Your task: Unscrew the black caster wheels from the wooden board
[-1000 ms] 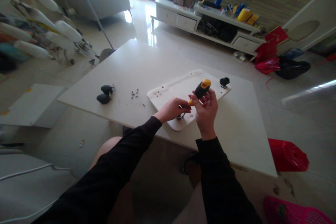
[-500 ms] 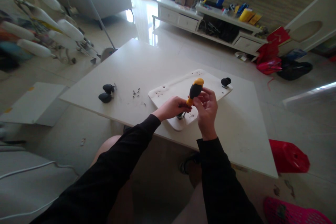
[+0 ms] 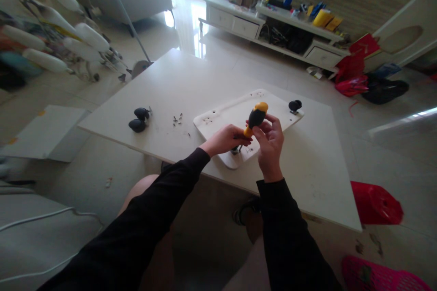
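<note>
A yellow-and-black screwdriver [image 3: 256,117] is tilted over the near end of a white board [image 3: 230,109] lying on the table. My right hand [image 3: 271,145] is closed around its handle, thumb and fingers pinching the lower part. My left hand [image 3: 225,138] is closed at the bottom of the handle, its fingertips around the shaft, which they mostly hide. Under the left hand a caster [image 3: 235,150] is partly visible on the board. Another black caster [image 3: 295,106] stands at the board's far right corner. Small holes mark the other corners.
Two loose black casters [image 3: 138,119] lie on the white table [image 3: 164,82] to the left. Several small screws [image 3: 178,120] are scattered between them and the board. A red stool [image 3: 375,202] stands by the table's right edge, and a pink basket [image 3: 378,275] is below it.
Both hands stay in nearly the same place. The screwdriver's handle has turned or tilted very slightly; the whole view has shifted a little.
</note>
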`<state>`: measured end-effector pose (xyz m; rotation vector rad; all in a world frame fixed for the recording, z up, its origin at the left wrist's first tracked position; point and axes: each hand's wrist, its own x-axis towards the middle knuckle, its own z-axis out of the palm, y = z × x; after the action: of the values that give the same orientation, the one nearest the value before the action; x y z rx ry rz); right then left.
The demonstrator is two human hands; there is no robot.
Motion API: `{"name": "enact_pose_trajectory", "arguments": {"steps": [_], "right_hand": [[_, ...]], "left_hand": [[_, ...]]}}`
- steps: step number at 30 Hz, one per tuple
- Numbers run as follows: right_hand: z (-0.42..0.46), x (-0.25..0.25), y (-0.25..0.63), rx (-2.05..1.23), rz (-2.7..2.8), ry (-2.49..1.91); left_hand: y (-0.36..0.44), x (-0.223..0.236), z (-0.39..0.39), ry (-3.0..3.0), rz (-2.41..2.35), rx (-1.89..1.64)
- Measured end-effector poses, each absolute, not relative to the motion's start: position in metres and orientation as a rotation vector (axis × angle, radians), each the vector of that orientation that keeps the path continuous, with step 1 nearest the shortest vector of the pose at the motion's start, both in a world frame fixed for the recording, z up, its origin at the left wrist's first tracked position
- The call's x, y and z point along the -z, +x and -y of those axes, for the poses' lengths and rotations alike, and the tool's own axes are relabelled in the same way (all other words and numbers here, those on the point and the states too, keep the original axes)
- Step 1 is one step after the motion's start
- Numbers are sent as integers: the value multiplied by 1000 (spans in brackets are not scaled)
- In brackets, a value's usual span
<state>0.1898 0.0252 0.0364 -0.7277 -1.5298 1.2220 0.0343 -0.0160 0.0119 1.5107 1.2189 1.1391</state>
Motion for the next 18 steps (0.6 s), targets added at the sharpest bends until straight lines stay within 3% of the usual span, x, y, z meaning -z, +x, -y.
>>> {"name": "enact_pose_trajectory", "arguments": {"steps": [9,18], "right_hand": [[-26,-36,183,-1066,1465,-799],[-23,-38,187,-1272,1521,-661]], "left_hand": [[39,-12,15,1503,-1292,-1176],[35,-14,16,1516,-1267,-1174]]}}
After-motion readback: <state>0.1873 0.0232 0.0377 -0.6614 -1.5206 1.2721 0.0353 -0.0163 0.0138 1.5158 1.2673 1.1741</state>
